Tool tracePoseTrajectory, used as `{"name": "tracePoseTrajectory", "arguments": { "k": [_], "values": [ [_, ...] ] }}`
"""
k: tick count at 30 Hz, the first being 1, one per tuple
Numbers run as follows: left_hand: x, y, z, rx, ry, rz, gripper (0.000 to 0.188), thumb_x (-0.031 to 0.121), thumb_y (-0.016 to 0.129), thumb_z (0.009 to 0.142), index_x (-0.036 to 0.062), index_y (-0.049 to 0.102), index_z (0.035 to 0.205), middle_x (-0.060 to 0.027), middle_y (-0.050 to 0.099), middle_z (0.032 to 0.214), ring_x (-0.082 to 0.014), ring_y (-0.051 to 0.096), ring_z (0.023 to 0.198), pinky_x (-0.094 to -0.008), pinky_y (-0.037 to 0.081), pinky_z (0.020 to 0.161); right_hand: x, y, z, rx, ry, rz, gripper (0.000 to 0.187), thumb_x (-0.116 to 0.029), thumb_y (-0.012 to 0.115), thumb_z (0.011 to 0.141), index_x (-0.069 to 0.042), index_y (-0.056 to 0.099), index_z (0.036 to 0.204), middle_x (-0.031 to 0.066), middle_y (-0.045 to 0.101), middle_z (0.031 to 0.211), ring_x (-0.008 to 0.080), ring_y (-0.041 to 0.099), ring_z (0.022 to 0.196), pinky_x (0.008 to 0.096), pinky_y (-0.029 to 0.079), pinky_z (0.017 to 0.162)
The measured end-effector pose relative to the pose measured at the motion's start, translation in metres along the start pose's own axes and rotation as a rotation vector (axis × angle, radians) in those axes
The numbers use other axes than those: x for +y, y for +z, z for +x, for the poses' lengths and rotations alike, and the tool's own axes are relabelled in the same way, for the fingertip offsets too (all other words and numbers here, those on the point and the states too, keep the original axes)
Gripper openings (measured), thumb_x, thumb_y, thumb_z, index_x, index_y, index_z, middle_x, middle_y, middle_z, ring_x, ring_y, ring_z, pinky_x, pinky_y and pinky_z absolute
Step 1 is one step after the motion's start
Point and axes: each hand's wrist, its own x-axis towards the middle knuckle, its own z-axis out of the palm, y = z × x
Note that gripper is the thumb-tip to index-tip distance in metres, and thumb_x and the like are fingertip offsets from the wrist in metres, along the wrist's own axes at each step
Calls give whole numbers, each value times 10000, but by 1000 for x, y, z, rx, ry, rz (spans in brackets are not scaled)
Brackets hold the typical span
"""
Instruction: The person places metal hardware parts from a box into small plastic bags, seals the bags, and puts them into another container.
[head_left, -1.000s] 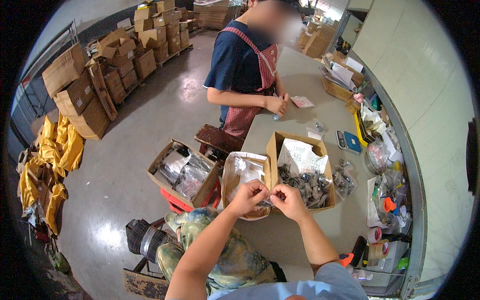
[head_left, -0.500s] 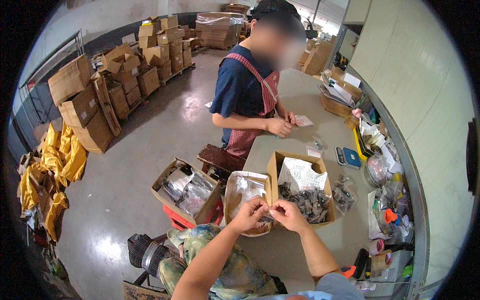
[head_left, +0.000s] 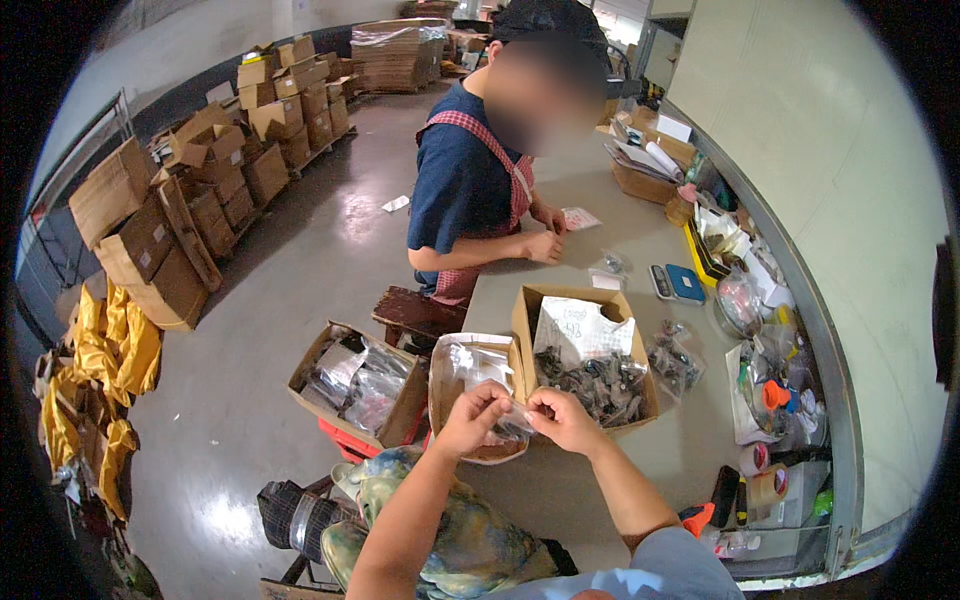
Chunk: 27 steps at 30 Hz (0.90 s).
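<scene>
The person's left hand (head_left: 472,420) and right hand (head_left: 566,422) are holding a small clear plastic bag (head_left: 514,422) between them, above the near end of a shallow carton (head_left: 437,385) and beside a deeper carton (head_left: 523,335) of dark, bagged pieces (head_left: 600,390). Thumb and index finger of each hand are closing in a pinch on opposite sides of the bag, with no visible gap at the tips; the remaining fingers are curling inward. The bag's held edge is running left to right from one pinch to the other, and its body is sloping down toward the wearer's side; which way its long axis is lying cannot be told, the film being transparent and creased. Compared with half a second earlier, when the fingertips were nearly meeting, the hands are now standing farther apart and more of the bag is showing between them. Across the grey table (head_left: 625,480), a co-worker's hands (head_left: 545,240) are working near a flat packet (head_left: 580,218).
</scene>
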Motion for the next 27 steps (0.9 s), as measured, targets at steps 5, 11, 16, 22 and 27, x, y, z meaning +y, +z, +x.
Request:
{"name": "tracePoseTrajectory", "arguments": {
  "k": [5, 11, 16, 22, 27],
  "values": [
    [3, 2, 2, 41, -17, -146, 85, 124, 546, 922, 47, 540, 886, 47, 498, 811, -44, 442, 760, -203, 381, 695, -1, -6, -17, 83, 41, -76, 113, -67, 617, 810, 14, 537, 807, 49, 527, 727, 113, 490, 664, 270, 416, 607],
    [-6, 3, 4, 98, -50, -189, 114, 150, 566, 914, 40, 554, 891, 21, 549, 835, -71, 512, 798, -234, 429, 755, 1, -11, -21, 202, 84, -128, 139, -101, 649, 813, 2, 563, 774, 61, 559, 701, 132, 520, 621, 268, 421, 567],
    [-17, 0, 9, 328, -154, -79, 97, 154, 569, 910, 59, 571, 893, 19, 565, 815, -89, 544, 763, -254, 461, 714, 20, -47, -30, 458, 114, -102, 162, -129, 667, 819, -12, 575, 758, 9, 552, 678, 79, 474, 585, 238, 391, 525],
    [-29, -15, 10, 257, -333, 851, 254, 158, 651, 795, 30, 603, 1009, -143, 619, 1018, -259, 596, 926, -329, 471, 812, 2, -135, -38, 948, 105, -399, 182, -125, 616, 865, -2, 542, 754, -25, 507, 679, 57, 428, 624, 219, 360, 545],
    [-68, -11, 7, -188, -388, 1341, 390, 123, 630, 770, 49, 503, 1131, -156, 497, 1206, -348, 463, 1141, -422, 417, 934, -39, -122, -27, 831, -163, -82, 114, -126, 558, 902, -17, 532, 916, -3, 507, 784, 60, 435, 691, 213, 379, 613]
  ]
}}
